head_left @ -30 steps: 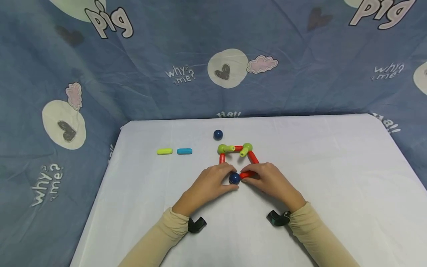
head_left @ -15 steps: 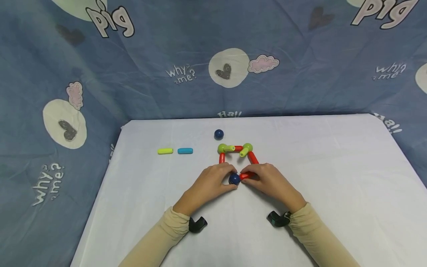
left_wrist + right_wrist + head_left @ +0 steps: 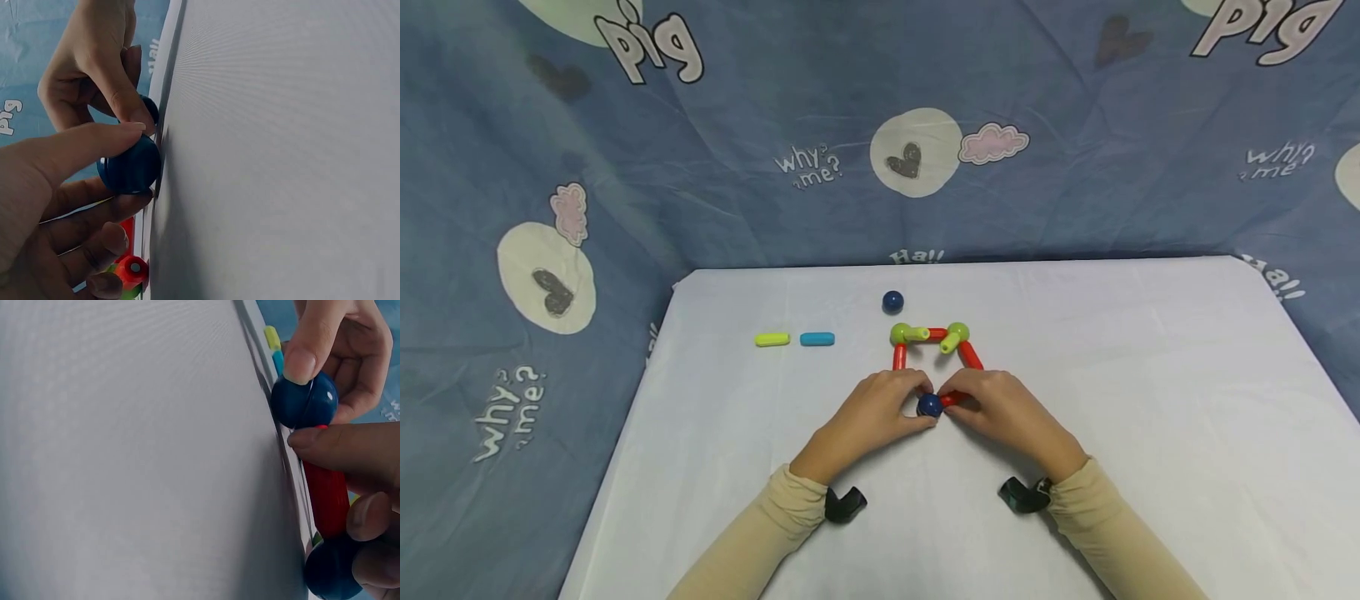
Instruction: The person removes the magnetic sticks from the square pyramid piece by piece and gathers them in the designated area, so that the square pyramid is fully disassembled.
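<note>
In the head view my left hand point(image 3: 880, 408) pinches a dark blue ball point(image 3: 929, 405) between thumb and fingers. My right hand point(image 3: 1007, 412) pinches a red rod point(image 3: 951, 400) whose left end meets that ball. The right wrist view shows the red rod point(image 3: 326, 499) running from the pinched ball point(image 3: 303, 403) to a second blue ball point(image 3: 332, 570) by my curled right fingers. Farther back, two green balls point(image 3: 900, 333) point(image 3: 957, 332) join red rods point(image 3: 970, 356) into a frame, and short green rods point(image 3: 916, 334) stick out of them.
A loose blue ball point(image 3: 892, 302) lies behind the frame. To the left, a yellow-green rod point(image 3: 772, 340) and a light blue rod point(image 3: 817, 339) lie in a row on the white tabletop point(image 3: 1075, 333). A blue printed cloth point(image 3: 737, 208) hangs beyond the back edge.
Both hands keep their grips. The pinched blue ball and the red rod's end have shifted very slightly right and toward the person; the rest looks the same.
</note>
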A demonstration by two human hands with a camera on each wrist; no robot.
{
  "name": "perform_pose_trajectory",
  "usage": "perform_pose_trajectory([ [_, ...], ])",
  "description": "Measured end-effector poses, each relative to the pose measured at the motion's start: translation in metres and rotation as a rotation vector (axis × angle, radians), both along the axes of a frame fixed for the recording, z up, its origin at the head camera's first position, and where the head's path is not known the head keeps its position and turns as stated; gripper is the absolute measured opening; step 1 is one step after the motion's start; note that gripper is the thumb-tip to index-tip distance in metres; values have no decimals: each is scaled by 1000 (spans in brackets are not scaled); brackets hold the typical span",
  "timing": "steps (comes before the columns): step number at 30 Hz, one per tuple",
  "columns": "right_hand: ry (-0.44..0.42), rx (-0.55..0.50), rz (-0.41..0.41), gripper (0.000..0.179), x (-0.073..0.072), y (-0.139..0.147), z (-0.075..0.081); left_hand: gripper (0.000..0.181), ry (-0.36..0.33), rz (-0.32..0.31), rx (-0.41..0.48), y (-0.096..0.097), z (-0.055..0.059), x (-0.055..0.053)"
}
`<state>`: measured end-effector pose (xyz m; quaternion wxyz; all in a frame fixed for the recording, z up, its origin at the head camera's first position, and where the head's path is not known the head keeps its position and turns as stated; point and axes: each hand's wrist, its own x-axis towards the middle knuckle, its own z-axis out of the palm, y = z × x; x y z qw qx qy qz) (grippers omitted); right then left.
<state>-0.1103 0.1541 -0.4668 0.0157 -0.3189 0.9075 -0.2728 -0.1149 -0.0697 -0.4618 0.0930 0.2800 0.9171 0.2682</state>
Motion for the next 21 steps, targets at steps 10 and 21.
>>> perform_pose_trajectory([
  [10,-38,3,-9,20,-3,4,0,21,2,-8,-26,-7,5,-4],
  [21,-53,21,-36,20,-8,12,-2,28,-15,73,-19,-22,12,-13],
])
